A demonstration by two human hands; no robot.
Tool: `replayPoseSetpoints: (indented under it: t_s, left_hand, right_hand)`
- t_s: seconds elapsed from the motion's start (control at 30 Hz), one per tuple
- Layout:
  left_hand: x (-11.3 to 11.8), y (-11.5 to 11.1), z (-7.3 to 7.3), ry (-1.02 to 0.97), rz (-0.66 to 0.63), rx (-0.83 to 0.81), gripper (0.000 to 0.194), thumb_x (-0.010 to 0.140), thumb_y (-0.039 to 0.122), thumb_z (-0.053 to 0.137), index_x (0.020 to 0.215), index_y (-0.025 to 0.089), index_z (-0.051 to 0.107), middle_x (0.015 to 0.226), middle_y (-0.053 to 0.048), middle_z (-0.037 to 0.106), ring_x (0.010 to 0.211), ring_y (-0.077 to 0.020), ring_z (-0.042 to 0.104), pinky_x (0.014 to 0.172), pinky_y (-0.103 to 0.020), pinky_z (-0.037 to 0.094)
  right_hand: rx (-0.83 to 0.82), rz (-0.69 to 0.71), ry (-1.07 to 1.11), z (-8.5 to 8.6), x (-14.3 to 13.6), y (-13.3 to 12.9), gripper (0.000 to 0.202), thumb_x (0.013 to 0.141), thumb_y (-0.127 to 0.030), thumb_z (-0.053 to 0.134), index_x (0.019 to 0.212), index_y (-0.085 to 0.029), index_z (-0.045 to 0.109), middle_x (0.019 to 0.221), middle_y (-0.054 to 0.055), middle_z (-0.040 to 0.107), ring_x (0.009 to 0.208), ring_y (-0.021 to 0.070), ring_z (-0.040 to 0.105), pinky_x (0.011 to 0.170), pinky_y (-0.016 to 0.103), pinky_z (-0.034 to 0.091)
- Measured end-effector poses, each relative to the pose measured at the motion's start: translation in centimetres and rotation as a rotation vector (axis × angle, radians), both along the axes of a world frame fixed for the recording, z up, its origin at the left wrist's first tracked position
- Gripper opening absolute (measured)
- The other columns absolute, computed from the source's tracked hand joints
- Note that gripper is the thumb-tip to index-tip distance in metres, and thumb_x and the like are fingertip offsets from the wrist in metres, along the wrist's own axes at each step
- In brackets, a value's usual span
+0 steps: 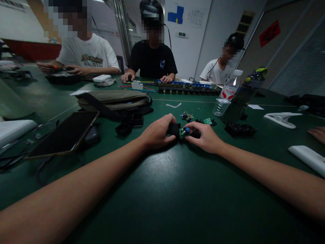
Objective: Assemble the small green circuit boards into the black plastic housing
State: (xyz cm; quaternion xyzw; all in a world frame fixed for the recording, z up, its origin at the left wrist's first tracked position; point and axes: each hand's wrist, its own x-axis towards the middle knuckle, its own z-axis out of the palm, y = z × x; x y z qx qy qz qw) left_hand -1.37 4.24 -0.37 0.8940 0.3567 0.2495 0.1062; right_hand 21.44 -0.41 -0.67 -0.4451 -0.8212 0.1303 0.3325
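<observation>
Between finger and thumb, my left hand point(158, 133) grips a small black plastic housing point(174, 130). Pinched in my right hand point(207, 136) is a small green circuit board point(183, 132) with blue and silvery parts on it. Board and housing meet at the housing's right side; how far the board sits inside I cannot tell. Just beyond my hands lie a loose cluster of electronic parts point(187, 116) and another green circuit board point(207, 121).
Left of my hands are black plastic boxes point(129, 123), a grey-green bag point(114, 100) and a tablet point(64, 135). Two bottles, one a clear water bottle point(224, 96), stand to the right, near a black tray point(240, 130). Several people sit around the green table point(162, 203).
</observation>
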Motion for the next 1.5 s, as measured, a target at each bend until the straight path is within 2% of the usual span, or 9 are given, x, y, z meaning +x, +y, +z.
replayPoseSetpoints:
  t_s: [0.13,0.3,0.63,0.83,1.1,1.5]
  left_hand:
    - [0.05,0.08,-0.03,0.018,-0.008,0.022,0.036,0.077,0.033,0.064,0.11,0.022,0.052,0.106,-0.007,0.06,0.092,-0.0229,0.06,0.08,-0.037,0.049]
    - [0.13,0.06,-0.06,0.05,0.059,0.044,0.038,0.079,0.035,0.066,0.113,0.024,0.054,0.105,-0.006,0.059,0.092,-0.0242,0.06,0.082,-0.038,0.05]
    - [0.33,-0.14,0.18,0.13,0.113,0.061,0.034,0.086,0.041,0.059,0.113,0.021,0.058,0.104,-0.008,0.059,0.088,-0.0244,0.061,0.077,-0.037,0.051]
    - [0.24,-0.03,0.0,0.119,0.106,0.065,0.038,0.086,0.041,0.059,0.119,0.023,0.058,0.105,-0.008,0.058,0.09,-0.0243,0.061,0.08,-0.038,0.051]
    - [0.23,0.0,-0.08,0.079,0.108,0.066,0.035,0.084,0.037,0.061,0.116,0.023,0.059,0.105,-0.008,0.058,0.093,-0.0253,0.061,0.083,-0.039,0.052]
    - [0.31,-0.1,0.07,0.075,0.093,0.109,0.033,0.081,0.031,0.065,0.112,0.021,0.058,0.106,-0.007,0.059,0.09,-0.0233,0.062,0.078,-0.037,0.053]
  right_hand:
    - [-0.01,0.002,0.002,0.06,-0.03,-0.05,0.023,0.082,-0.025,0.068,0.103,-0.017,0.066,0.088,0.004,0.067,0.079,0.0169,0.06,0.075,0.031,0.046]
    - [0.01,-0.041,0.027,-0.11,0.06,-0.04,0.023,0.081,-0.028,0.069,0.102,-0.018,0.065,0.083,0.002,0.064,0.075,0.0166,0.058,0.073,0.031,0.045]
    - [0.019,-0.057,0.079,-0.17,0.24,-0.14,0.027,0.082,-0.033,0.067,0.104,-0.02,0.062,0.081,0.001,0.062,0.072,0.0166,0.056,0.068,0.03,0.044]
    - [0.0,-0.082,0.067,-0.07,0.04,-0.17,0.024,0.081,-0.03,0.067,0.103,-0.02,0.061,0.082,0.001,0.061,0.071,0.0159,0.055,0.068,0.029,0.043]
    - [-0.011,-0.121,0.09,-0.26,0.12,-0.07,0.025,0.081,-0.03,0.067,0.103,-0.02,0.061,0.084,0.002,0.062,0.074,0.0168,0.055,0.07,0.031,0.044]
    - [-0.011,-0.086,0.121,-0.43,0.15,0.1,0.024,0.079,-0.029,0.067,0.1,-0.02,0.06,0.079,0.0,0.058,0.071,0.0153,0.053,0.067,0.029,0.042]
